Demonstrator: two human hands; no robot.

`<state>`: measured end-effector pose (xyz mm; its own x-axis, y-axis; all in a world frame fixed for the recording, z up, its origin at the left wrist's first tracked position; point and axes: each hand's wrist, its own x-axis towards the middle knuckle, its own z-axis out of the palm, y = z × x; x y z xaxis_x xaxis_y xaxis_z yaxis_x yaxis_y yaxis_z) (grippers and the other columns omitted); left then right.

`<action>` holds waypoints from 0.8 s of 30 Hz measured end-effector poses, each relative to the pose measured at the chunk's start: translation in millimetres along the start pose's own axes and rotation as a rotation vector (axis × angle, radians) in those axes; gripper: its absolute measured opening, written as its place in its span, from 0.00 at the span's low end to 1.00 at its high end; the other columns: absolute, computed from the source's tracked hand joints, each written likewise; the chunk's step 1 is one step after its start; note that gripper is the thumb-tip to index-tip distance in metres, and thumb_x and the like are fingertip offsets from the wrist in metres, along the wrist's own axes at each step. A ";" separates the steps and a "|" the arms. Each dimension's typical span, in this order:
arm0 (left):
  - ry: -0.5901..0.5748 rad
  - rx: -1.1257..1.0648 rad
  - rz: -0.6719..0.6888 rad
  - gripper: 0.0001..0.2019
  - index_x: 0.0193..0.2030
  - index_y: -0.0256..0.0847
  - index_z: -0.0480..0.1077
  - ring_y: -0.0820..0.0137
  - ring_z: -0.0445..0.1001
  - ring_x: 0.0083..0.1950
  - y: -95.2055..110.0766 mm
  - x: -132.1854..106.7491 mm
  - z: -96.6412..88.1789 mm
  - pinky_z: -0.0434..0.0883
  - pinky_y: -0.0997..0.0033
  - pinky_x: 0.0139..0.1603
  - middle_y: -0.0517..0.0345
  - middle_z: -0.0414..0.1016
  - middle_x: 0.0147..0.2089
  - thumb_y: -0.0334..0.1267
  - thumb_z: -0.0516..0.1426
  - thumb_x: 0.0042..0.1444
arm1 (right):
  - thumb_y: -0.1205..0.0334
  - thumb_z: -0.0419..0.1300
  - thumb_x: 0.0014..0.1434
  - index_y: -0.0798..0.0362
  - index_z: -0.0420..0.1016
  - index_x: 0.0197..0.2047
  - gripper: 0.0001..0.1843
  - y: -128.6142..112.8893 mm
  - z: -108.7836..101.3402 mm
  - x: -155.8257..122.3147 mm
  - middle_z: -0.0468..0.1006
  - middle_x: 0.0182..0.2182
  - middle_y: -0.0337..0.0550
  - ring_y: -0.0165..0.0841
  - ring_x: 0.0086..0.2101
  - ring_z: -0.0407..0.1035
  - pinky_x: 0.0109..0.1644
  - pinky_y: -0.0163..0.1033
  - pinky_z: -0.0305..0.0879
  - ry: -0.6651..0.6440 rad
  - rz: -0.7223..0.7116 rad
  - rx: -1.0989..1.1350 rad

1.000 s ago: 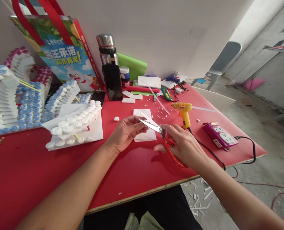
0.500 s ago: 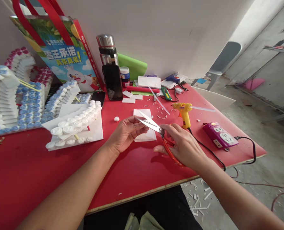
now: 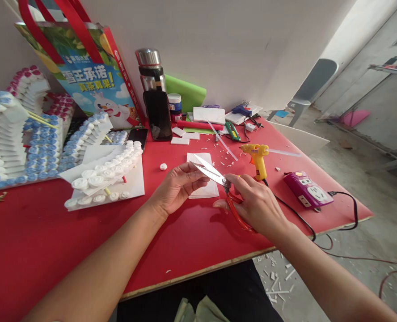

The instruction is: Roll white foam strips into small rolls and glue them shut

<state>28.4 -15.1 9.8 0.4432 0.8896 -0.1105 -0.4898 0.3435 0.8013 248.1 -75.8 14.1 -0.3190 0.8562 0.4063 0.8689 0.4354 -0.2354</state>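
Observation:
My right hand (image 3: pixel 257 203) grips red-handled scissors (image 3: pixel 218 181) with the blades slightly apart and pointing up-left. My left hand (image 3: pixel 178 185) is pinched at the blade tips, and what it holds is too small to make out. Both hands hover over the red table (image 3: pixel 185 241), just in front of a white foam sheet (image 3: pixel 201 174) lying flat. White offcut scraps are scattered behind the sheet.
A yellow glue gun (image 3: pixel 259 158) and a purple power strip (image 3: pixel 307 188) lie to the right, cables trailing over the edge. A white foam piece with rolled rosettes (image 3: pixel 101 176) and blue-dotted foam stacks (image 3: pixel 20 138) sit left. A flask, a phone and a printed bag stand behind.
The scissors and my right hand have shifted slightly up and left. My left hand stays pinched at the blade tips.

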 end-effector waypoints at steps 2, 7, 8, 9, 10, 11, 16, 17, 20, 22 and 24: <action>0.007 -0.006 -0.006 0.07 0.37 0.36 0.80 0.73 0.80 0.38 -0.1 0.1 0.3 0.77 0.77 0.44 0.55 0.81 0.35 0.31 0.69 0.50 | 0.47 0.58 0.65 0.57 0.74 0.52 0.23 0.1 0.8 -0.3 0.73 0.32 0.45 0.34 0.29 0.66 0.31 0.37 0.56 0.000 0.001 -0.016; 0.047 -0.017 -0.028 0.08 0.34 0.35 0.78 0.72 0.81 0.35 1.1 -0.4 1.7 0.77 0.76 0.42 0.56 0.81 0.32 0.30 0.71 0.47 | 0.48 0.59 0.65 0.57 0.74 0.50 0.21 0.6 4.0 -2.8 0.72 0.29 0.42 0.31 0.26 0.63 0.31 0.36 0.56 0.027 0.007 0.039; 0.052 -0.012 -0.025 0.09 0.34 0.36 0.78 0.71 0.81 0.35 1.4 -0.7 2.0 0.77 0.75 0.41 0.57 0.81 0.32 0.31 0.71 0.46 | 0.47 0.59 0.64 0.57 0.74 0.50 0.22 0.8 4.0 -3.3 0.71 0.28 0.41 0.30 0.26 0.62 0.31 0.36 0.56 0.027 0.023 0.073; 0.054 0.000 -0.022 0.09 0.34 0.36 0.78 0.71 0.81 0.35 1.5 -0.9 2.3 0.78 0.74 0.41 0.57 0.81 0.32 0.31 0.71 0.46 | 0.46 0.60 0.64 0.57 0.74 0.49 0.22 1.2 3.4 -3.7 0.71 0.28 0.40 0.29 0.26 0.61 0.31 0.35 0.56 0.020 0.058 0.115; 0.053 0.019 -0.014 0.10 0.36 0.36 0.78 0.70 0.82 0.35 1.6 -1.0 2.4 0.78 0.73 0.42 0.57 0.81 0.33 0.32 0.71 0.46 | 0.45 0.61 0.63 0.56 0.74 0.49 0.22 1.9 2.2 -3.8 0.70 0.27 0.39 0.29 0.25 0.60 0.30 0.35 0.56 0.006 0.114 0.165; 0.053 0.042 -0.003 0.11 0.37 0.36 0.78 0.69 0.82 0.36 1.6 -1.1 2.6 0.78 0.71 0.43 0.56 0.81 0.35 0.33 0.71 0.47 | 0.44 0.62 0.62 0.55 0.74 0.48 0.23 3.0 0.4 -3.7 0.69 0.25 0.37 0.28 0.24 0.59 0.29 0.34 0.56 -0.011 0.184 0.219; 0.071 0.165 0.069 0.13 0.41 0.37 0.79 0.68 0.82 0.37 1.1 -1.0 2.1 0.78 0.67 0.47 0.56 0.81 0.37 0.36 0.71 0.48 | 0.39 0.63 0.59 0.48 0.71 0.50 0.24 13.5 -11.0 -1.3 0.63 0.21 0.31 0.28 0.22 0.56 0.27 0.33 0.55 -0.082 0.439 0.346; 0.072 0.192 0.084 0.14 0.41 0.37 0.79 0.69 0.81 0.37 1.0 -1.2 1.9 0.78 0.67 0.47 0.56 0.81 0.37 0.37 0.71 0.48 | 0.39 0.63 0.59 0.47 0.70 0.50 0.25 15.5 -12.5 -1.2 0.64 0.22 0.31 0.28 0.23 0.56 0.27 0.33 0.55 -0.095 0.444 0.335; 0.058 0.281 0.133 0.15 0.43 0.37 0.79 0.69 0.81 0.35 0.9 -1.7 1.5 0.78 0.65 0.46 0.56 0.81 0.34 0.38 0.70 0.50 | 0.38 0.64 0.57 0.47 0.69 0.51 0.26 18.9 -14.2 -2.5 0.68 0.25 0.33 0.28 0.24 0.58 0.28 0.33 0.57 -0.117 0.430 0.299; 0.054 0.314 0.169 0.14 0.43 0.36 0.78 0.66 0.82 0.35 1.0 -2.0 1.8 0.79 0.62 0.45 0.56 0.81 0.33 0.39 0.70 0.51 | 0.38 0.64 0.57 0.46 0.69 0.51 0.27 19.1 -13.4 -4.3 0.69 0.27 0.33 0.28 0.24 0.58 0.29 0.33 0.58 -0.120 0.415 0.295; 0.055 0.318 0.189 0.14 0.41 0.36 0.77 0.62 0.83 0.38 1.3 -2.0 2.7 0.80 0.58 0.46 0.54 0.82 0.35 0.40 0.69 0.51 | 0.39 0.64 0.57 0.46 0.69 0.52 0.27 18.4 -12.1 -5.9 0.70 0.28 0.34 0.28 0.25 0.59 0.30 0.33 0.59 -0.119 0.397 0.297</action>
<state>28.9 -17.2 12.7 0.3221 0.9462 0.0321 -0.2973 0.0689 0.9523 270.5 -76.2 18.1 -0.0416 0.9900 0.1350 0.7922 0.1151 -0.5993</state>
